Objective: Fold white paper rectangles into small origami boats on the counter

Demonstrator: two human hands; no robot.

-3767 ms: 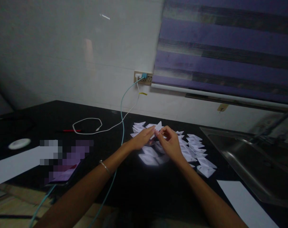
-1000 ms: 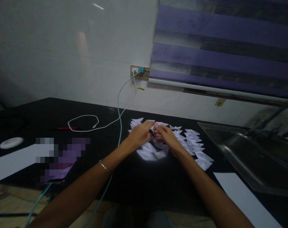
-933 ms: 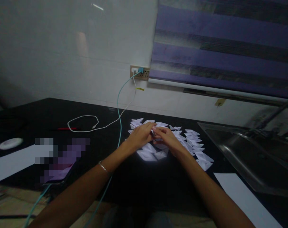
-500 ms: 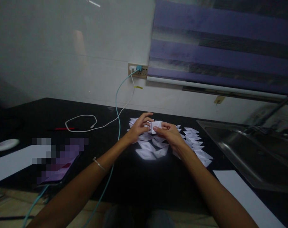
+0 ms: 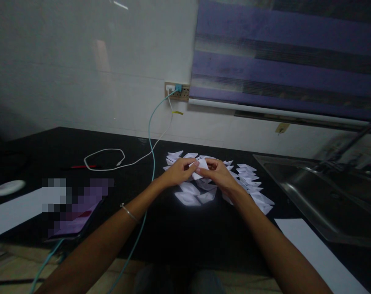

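Black tabletop [image 5: 173, 237] beside a sink [image 5: 326, 196] carries folded papers [image 5: 188, 199]; the person's left hand [image 5: 177, 171] and right hand [image 5: 221, 174] together pinch a white paper [image 5: 202, 164]

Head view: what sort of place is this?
Probably a kitchen: a metal sink is set into the black countertop, with what looks like a faucet beside it.

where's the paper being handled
In the head view, the paper is held between left hand and right hand, just right of centre, near folded pieces.
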